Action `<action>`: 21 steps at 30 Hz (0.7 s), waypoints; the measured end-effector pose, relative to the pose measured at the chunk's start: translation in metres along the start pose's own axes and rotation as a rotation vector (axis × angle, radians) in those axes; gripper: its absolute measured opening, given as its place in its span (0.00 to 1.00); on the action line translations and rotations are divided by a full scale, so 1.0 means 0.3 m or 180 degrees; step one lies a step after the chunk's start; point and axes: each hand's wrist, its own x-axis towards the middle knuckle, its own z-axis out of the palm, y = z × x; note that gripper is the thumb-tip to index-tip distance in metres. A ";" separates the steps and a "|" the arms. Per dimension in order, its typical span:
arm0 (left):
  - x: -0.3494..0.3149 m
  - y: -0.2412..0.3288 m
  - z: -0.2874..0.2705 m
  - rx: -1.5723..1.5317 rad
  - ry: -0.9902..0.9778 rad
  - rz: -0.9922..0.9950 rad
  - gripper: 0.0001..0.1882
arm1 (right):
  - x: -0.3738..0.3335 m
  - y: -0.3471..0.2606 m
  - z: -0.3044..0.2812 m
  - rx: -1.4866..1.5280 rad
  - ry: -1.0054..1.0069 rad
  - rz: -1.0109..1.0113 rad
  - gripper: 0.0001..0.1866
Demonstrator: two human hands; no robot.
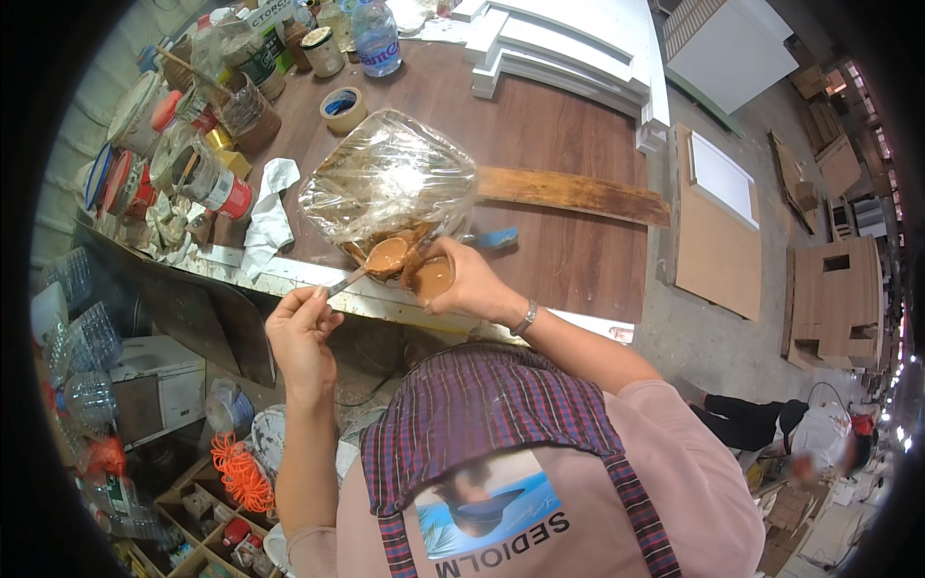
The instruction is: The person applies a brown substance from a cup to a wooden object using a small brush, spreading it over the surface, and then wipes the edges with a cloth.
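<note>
Between the fingertips of my left hand (303,332) is the thin handle of a spoon (387,255), its bowl full of brown liquid. My right hand (472,284) is wrapped round a small cup (433,280) that holds the same brown liquid. The spoon's bowl is just left of the cup, above the table's near edge. Right behind both lies a container covered in clear plastic film (385,173), with brown smears at its near side. A blue-ended object (496,238) sticks out beyond my right hand; the rest of it is hidden.
A brown-stained wooden strip (578,196) lies to the right of the wrapped container. A tape roll (343,109), a crumpled white cloth (270,214) and a plastic water bottle (375,39) are on the table (549,125). Jars and tubs crowd its left side; white panels (568,58) are stacked behind.
</note>
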 end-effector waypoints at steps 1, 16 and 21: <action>0.010 0.008 -0.005 0.0129 -0.0008 0.0074 0.02 | 0.000 -0.003 0.000 -0.0018 0.0004 -0.0027 0.32; 0.148 -0.042 0.107 0.2299 -0.0046 0.2143 0.04 | -0.002 -0.012 0.000 0.0073 0.0024 -0.0136 0.32; 0.166 -0.038 0.098 0.2503 -0.0186 0.2170 0.04 | -0.005 -0.021 0.001 0.0060 0.0007 -0.0146 0.32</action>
